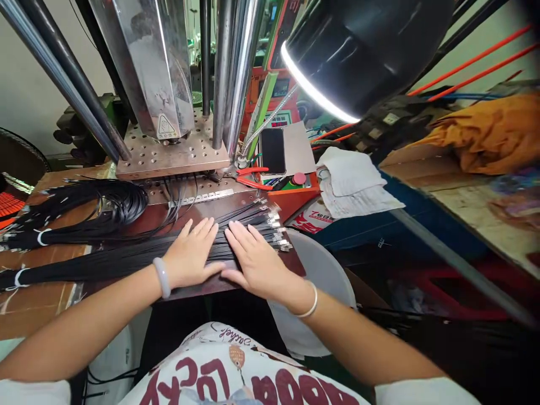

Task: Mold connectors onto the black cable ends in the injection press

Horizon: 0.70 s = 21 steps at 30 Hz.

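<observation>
A long bundle of thin black cables point(126, 260) lies across the dark table, bound with a white tie point(19, 277) at its left part. My left hand point(192, 256) rests flat on these cables, fingers stretched out. Beside it my right hand point(255, 259) also lies flat on the bundle near its right end, and the thumbs almost meet. Silvery connector ends point(276, 228) fan out just past my right fingers. Behind, a second bundle of black cables point(126, 205) is coiled and tied. Several cable ends reach under the press plate point(172, 163).
A lamp point(358, 56) hangs low at upper right. Red-handled pliers point(253, 177), a phone point(273, 151) and a red button point(299, 178) sit behind the cables. A white cloth point(356, 183) lies to the right; a pale bin point(320, 270) stands below the table edge.
</observation>
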{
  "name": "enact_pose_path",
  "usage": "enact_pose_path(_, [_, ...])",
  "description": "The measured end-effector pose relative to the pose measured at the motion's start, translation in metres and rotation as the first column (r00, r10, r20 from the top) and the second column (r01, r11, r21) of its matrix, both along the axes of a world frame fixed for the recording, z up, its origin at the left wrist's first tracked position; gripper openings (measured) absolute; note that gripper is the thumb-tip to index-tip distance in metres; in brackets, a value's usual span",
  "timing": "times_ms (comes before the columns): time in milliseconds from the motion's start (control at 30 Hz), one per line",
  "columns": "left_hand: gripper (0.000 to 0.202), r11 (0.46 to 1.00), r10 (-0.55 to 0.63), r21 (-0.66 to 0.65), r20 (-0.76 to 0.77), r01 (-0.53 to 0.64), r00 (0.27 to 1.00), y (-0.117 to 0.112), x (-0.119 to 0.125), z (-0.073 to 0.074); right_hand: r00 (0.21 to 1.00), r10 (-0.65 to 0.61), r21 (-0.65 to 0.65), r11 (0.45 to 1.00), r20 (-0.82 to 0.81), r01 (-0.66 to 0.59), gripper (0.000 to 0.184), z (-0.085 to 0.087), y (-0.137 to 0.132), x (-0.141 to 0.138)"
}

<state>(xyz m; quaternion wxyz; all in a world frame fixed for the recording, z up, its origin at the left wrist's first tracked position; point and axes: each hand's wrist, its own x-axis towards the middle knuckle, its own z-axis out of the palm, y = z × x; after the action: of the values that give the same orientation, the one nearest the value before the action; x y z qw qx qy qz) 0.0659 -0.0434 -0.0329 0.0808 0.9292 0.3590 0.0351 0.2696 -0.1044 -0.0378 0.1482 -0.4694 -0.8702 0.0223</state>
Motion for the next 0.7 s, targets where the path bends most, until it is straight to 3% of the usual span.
enact_pose_path(100, [0.053,0.999,0.027,-0.035,0.099,-0.023,0.995,0.016,-0.017,0.010,1.000,-0.017,-0.080,0.997,0.009,0.018,0.076,-0.018,-0.021,0.001])
enact_pose_path(233, [0.042,0.994,0.095,-0.057,0.100,-0.090,0.990,0.043,-0.025,0.018,0.993,-0.002,0.018,1.000,-0.120,0.004,0.049,-0.007,-0.005,0.019])
enact_pose_path(300, [0.040,0.993,0.093,-0.087,0.093,-0.084,0.991,0.050,-0.024,0.019,0.988,-0.018,0.058,0.998,-0.153,0.028,0.036,0.006,0.026,0.026])
enact_pose_path(400, [0.038,0.991,0.097,-0.094,0.051,-0.092,0.994,0.051,-0.024,0.017,0.999,-0.031,0.043,0.999,-0.006,0.032,0.032,0.017,0.091,0.026])
enact_pose_path(533, [0.036,0.983,0.180,-0.014,-0.070,-0.182,0.981,0.048,-0.033,0.020,0.968,0.110,-0.038,0.994,0.227,-0.104,0.029,0.011,0.162,0.019])
enact_pose_path(600, [0.037,0.975,0.219,-0.014,-0.107,-0.222,0.970,0.049,-0.036,0.024,0.954,0.166,-0.052,0.986,0.251,-0.158,0.025,0.008,0.169,0.022])
enact_pose_path(700, [0.034,0.969,0.131,-0.197,-0.093,-0.147,0.987,0.054,-0.035,0.032,0.992,0.084,0.083,0.992,0.098,-0.092,0.027,0.010,0.139,0.032])
